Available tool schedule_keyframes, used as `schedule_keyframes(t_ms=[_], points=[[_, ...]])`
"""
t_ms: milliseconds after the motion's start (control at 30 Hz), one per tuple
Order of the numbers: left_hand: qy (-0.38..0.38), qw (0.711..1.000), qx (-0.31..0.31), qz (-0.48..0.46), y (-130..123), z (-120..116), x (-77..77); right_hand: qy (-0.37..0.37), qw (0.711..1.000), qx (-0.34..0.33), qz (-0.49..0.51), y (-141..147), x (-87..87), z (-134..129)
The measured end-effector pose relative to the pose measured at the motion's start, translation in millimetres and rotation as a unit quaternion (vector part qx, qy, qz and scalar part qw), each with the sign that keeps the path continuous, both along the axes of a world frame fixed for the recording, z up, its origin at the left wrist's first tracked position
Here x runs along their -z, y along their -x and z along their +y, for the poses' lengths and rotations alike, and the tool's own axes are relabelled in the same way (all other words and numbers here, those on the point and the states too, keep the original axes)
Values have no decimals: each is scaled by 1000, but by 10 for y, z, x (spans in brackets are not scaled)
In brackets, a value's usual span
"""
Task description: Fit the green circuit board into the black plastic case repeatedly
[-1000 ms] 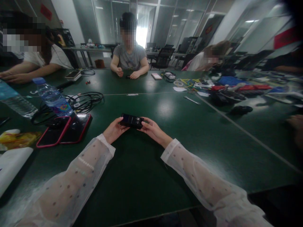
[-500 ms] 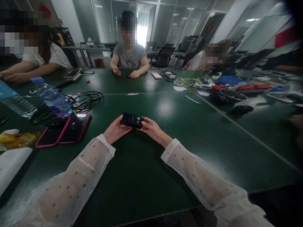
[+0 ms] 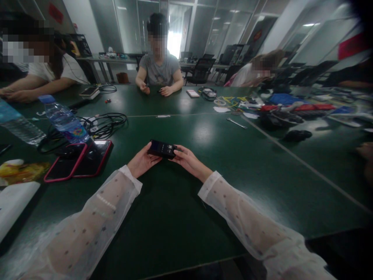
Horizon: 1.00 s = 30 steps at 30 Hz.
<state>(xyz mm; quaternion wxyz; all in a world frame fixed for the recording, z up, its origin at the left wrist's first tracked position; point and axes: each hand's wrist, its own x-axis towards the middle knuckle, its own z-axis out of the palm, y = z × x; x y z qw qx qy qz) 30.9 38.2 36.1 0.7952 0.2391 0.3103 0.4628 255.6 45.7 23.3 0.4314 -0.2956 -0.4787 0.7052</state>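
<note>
A small black handheld device (image 3: pixel 161 149) with a dark screen and a few light marks near its right end is held between both my hands, over the green table (image 3: pixel 180 217). My left hand (image 3: pixel 142 159) grips its left end, with fingers underneath. On the right end, my right hand (image 3: pixel 188 158) is closed, its thumb lying at the front edge by the marks. The device is tilted slightly, its right end lower. What kind of device it is, I cannot make out. Its underside is hidden.
To my left lie two red-edged phones (image 3: pixel 93 158), a water bottle (image 3: pixel 64 120) and coiled black cable (image 3: pixel 112 122). A wrench (image 3: pixel 236 123) lies ahead right, before tools and cables (image 3: pixel 285 109). A person in a grey shirt (image 3: pixel 159 70) sits opposite; others sit at both sides.
My hands and the black device stay almost still. Across the table, the person's hand by a small dark object has shifted very slightly.
</note>
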Motion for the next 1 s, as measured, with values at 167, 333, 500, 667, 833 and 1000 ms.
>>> schedule_keyframes(t_ms=[167,333,500,667,833,1000], points=[[12,1000,-16,2,-7,2,-8,11,1000,14,-3,32,-26,-23],[23,999,-24,0,-8,4,-14,21,999,37,7,92,-71,-68],[21,999,-31,8,-7,4,-13,13,999,47,-10,101,-85,-78],[20,999,-31,19,-11,7,-17,16,999,37,-2,81,-85,-54],[16,999,-36,24,-15,1,-21,15,1000,18,6,49,-58,-41],[10,999,-42,24,-11,0,-7,13,1000,10,5,25,-36,-35]])
